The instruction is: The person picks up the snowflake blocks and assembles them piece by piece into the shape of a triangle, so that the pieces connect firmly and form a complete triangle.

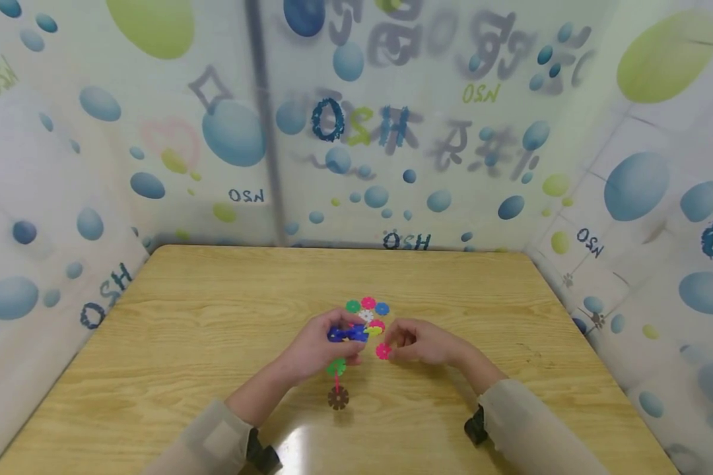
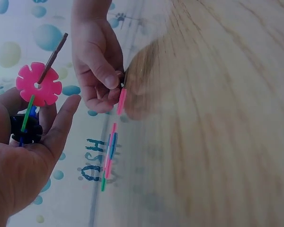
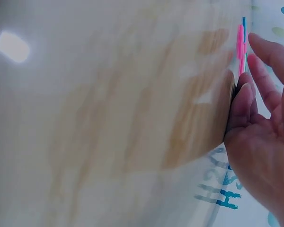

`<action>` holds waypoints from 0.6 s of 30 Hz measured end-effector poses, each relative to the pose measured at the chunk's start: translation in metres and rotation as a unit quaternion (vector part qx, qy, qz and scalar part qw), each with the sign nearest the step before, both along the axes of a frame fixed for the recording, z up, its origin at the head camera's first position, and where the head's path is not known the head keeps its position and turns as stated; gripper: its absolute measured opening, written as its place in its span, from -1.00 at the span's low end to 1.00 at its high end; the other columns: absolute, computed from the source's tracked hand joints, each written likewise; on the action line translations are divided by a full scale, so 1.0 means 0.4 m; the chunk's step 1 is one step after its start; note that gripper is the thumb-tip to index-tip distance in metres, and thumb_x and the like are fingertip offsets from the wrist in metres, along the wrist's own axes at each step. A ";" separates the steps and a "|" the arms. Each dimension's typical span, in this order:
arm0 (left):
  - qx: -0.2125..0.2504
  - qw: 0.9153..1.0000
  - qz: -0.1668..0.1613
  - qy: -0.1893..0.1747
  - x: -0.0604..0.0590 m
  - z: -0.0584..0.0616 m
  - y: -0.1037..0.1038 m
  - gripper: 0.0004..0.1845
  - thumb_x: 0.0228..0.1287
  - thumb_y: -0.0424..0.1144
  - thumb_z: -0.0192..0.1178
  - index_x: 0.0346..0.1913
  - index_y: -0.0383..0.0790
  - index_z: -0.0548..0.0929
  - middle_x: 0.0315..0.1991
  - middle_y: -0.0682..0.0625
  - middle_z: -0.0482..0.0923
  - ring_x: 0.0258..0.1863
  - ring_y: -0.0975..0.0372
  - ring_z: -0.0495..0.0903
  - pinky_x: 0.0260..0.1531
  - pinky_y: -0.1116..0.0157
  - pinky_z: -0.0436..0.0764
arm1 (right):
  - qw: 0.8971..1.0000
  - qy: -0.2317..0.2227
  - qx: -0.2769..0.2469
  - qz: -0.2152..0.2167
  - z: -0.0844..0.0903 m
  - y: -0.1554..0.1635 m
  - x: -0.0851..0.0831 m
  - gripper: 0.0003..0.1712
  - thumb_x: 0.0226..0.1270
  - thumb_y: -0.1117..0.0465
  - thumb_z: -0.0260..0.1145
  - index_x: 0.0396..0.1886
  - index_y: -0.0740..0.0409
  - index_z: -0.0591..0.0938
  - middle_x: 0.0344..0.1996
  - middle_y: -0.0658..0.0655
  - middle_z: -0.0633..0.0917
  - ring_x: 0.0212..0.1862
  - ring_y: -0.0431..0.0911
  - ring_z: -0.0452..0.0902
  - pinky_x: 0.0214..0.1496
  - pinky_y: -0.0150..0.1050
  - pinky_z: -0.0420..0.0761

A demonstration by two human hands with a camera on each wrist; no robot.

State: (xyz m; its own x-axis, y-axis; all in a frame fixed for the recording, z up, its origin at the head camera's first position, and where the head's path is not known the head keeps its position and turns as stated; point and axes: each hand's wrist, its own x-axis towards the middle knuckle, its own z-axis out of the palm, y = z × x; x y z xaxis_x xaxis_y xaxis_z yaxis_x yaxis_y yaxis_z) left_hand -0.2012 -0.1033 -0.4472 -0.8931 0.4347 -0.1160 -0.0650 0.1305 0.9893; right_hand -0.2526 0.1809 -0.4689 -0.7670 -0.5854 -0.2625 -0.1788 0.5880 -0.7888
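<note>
My left hand (image 1: pixel 321 346) grips a joined cluster of notched plastic snowflake discs. A blue disc (image 1: pixel 356 333) shows between its fingers and thumb; a green disc (image 1: pixel 336 367) and a brown disc (image 1: pixel 338 398) hang below toward me. From the left wrist, a pink disc (image 2: pixel 39 84) stands out of the cluster, and the palm partly hides a dark disc (image 2: pixel 32 128). Low over the table, my right hand (image 1: pixel 424 341) pinches the edge of a loose pink disc (image 1: pixel 383 351) with curled fingers and thumb. In the right wrist view its thumb (image 3: pixel 242 101) is right at the tabletop.
Just beyond the hands lie several loose discs, among them a green one (image 1: pixel 353 306), a pink one (image 1: pixel 368 302), a blue one (image 1: pixel 382 309) and a white one (image 1: pixel 366 316). A wooden table (image 1: pixel 214 297) carries everything, and printed curtains (image 1: pixel 344 178) surround its far sides.
</note>
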 end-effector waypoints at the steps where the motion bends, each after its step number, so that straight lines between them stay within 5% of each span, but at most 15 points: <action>1: -0.001 1.000 0.001 0.000 0.000 0.000 0.000 -0.54 0.52 -0.27 0.42 0.36 -0.29 0.60 0.06 -0.22 0.61 -0.16 0.08 0.86 -0.06 0.15 0.87 | 1.000 0.002 0.000 -0.002 -0.001 -0.001 0.001 -0.70 0.53 0.05 0.50 0.16 -0.07 0.71 -0.19 0.02 0.63 -0.12 -0.05 0.51 -0.06 -0.19 0.52; 9: 0.000 1.000 0.002 -0.001 0.002 -0.006 0.001 -0.58 0.48 -0.29 0.44 0.30 -0.25 0.64 0.03 -0.23 0.63 -0.18 0.10 0.85 -0.06 0.12 0.87 | 0.999 0.051 0.014 0.013 -0.001 -0.022 0.011 -0.72 0.55 0.09 0.49 0.14 0.00 0.72 -0.22 0.00 0.60 -0.17 -0.10 0.48 -0.07 -0.23 0.51; 18: 0.006 1.000 0.000 0.001 0.000 -0.007 0.003 -0.58 0.48 -0.30 0.44 0.31 -0.28 0.63 0.01 -0.21 0.64 -0.20 0.11 0.85 -0.07 0.11 0.87 | 0.999 0.038 0.010 -0.001 -0.003 -0.015 0.009 -0.77 0.52 0.12 0.50 0.08 -0.04 0.70 -0.13 0.02 0.65 -0.07 -0.07 0.52 0.03 -0.16 0.54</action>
